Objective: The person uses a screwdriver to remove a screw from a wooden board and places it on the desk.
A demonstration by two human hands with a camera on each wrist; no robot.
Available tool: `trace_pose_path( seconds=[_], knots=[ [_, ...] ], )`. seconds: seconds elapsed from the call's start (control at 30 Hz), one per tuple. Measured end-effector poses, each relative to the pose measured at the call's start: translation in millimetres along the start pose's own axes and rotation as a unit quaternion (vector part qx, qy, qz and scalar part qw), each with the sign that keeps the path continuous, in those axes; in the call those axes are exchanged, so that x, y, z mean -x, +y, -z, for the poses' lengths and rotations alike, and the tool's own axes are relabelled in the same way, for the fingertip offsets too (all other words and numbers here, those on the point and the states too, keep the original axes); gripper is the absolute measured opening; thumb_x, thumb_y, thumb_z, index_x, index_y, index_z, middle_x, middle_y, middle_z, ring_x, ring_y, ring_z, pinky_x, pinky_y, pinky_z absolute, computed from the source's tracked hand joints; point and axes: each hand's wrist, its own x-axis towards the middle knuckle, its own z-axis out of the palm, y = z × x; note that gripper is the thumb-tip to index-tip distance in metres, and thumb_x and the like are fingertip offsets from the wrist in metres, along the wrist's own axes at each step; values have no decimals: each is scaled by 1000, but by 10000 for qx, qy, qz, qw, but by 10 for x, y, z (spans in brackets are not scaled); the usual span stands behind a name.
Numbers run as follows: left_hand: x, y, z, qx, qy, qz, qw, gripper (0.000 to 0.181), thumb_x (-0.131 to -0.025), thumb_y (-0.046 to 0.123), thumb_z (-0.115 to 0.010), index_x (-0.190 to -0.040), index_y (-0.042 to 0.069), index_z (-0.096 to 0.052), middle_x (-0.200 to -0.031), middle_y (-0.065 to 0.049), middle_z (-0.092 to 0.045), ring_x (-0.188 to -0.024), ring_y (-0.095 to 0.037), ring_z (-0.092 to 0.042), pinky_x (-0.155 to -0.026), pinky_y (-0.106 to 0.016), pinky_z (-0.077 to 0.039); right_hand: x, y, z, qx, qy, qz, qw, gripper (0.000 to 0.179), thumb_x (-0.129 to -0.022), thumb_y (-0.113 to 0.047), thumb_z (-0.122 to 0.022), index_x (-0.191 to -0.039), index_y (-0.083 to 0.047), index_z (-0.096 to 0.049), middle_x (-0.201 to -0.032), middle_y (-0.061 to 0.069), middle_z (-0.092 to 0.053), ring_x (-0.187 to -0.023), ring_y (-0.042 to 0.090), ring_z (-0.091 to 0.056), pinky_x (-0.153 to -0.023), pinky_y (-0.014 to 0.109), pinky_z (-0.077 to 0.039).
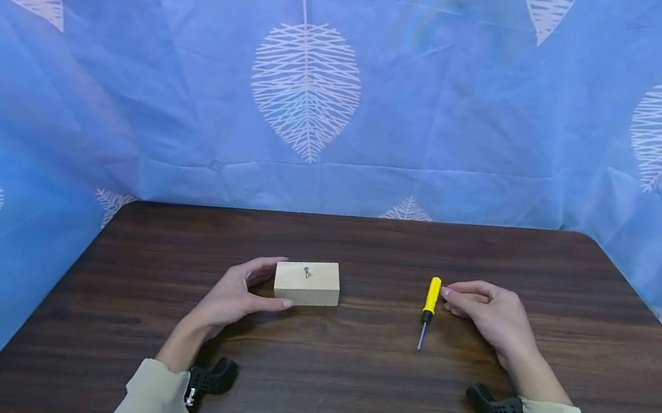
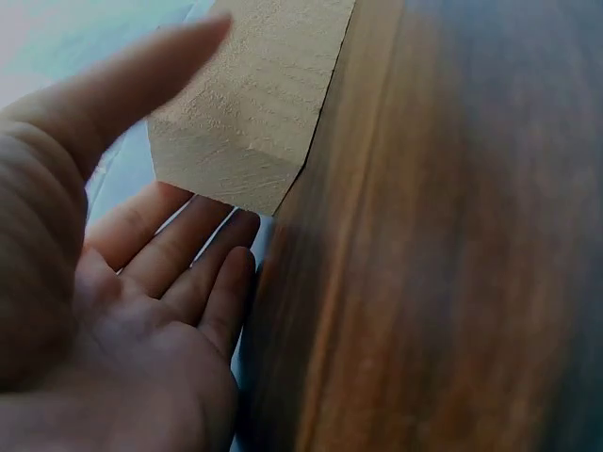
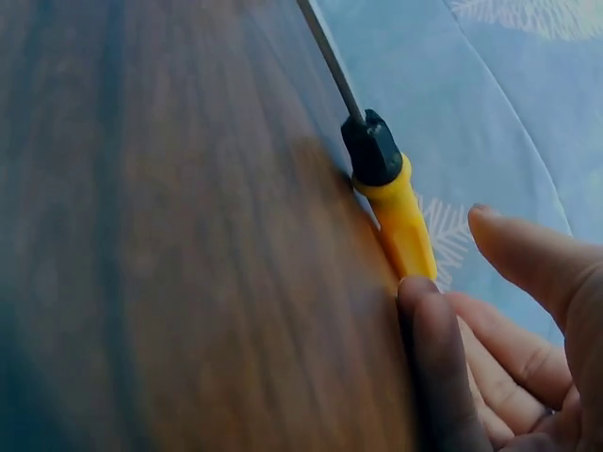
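Note:
A pale wooden block [image 1: 308, 295] lies on the table, with a small metal screw [image 1: 306, 272] standing up from its top. My left hand [image 1: 238, 296] spans the block's left end, thumb along the front and fingers reaching behind. In the left wrist view the fingers [image 2: 141, 254] look fairly straight, partly hidden by the block [image 2: 250, 104]; whether they touch it is unclear. A screwdriver [image 1: 432, 298] with a yellow handle and black collar lies to the right, its shaft toward me. Beside its handle is my right hand [image 1: 490, 313], thumb apart from the handle [image 3: 403, 221] in the right wrist view.
The dark wood-grain table [image 1: 343, 392] has rounded far corners. Behind and beside it hangs a blue cloth [image 1: 197, 75] with white leaf prints. Black wrist mounts [image 1: 212, 377] sit at both sleeve cuffs.

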Motion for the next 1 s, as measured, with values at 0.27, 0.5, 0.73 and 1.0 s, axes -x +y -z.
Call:
trace_pose_path(
  seconds=[0.27, 0.5, 0.73, 1.0],
  knots=[
    [-8, -1, -73, 43, 191, 125, 9997, 62, -90, 22, -90, -147, 24, -65, -149, -6, -66, -145, -34, -56, -122, -61, -41, 50, -114, -70, 759, 94, -231, 9968, 69, -88, -69, -79, -118, -7, -78, -85, -5, -82, -79, 9, -77, -75, 31, -55],
    [42, -10, -105, -133, 315, 132, 9993, 60, -90, 22, -90, -146, 23, -66, -147, -6, -67, -143, -34, -58, -120, -62, -43, 60, -194, -181, 1227, 106, -270, 9920, 64, -84, -71, -82, -99, -9, -80, -70, -3, -77, -66, 12, -74, -69, 32, -53],
    [26, 7, -97, -120, 326, 146, 9993, 61, -91, 24, -89, -147, 24, -65, -149, -6, -66, -147, -36, -55, -121, -64, -40, 41, -237, -220, 1531, 7, -192, 9880, 45, -90, -52, -84, -93, -7, -78, -66, 0, -73, -60, 12, -70, -61, 32, -50],
    [26, 3, -75, -134, 448, 128, 9988, 63, -91, 24, -89, -149, 23, -64, -150, -7, -65, -148, -38, -53, -121, -66, -41, 15, -228, -234, 815, -5, -192, 9965, 37, -98, -38, -78, -102, -2, -78, -73, 0, -76, -64, 11, -73, -62, 30, -60]
  ],
)
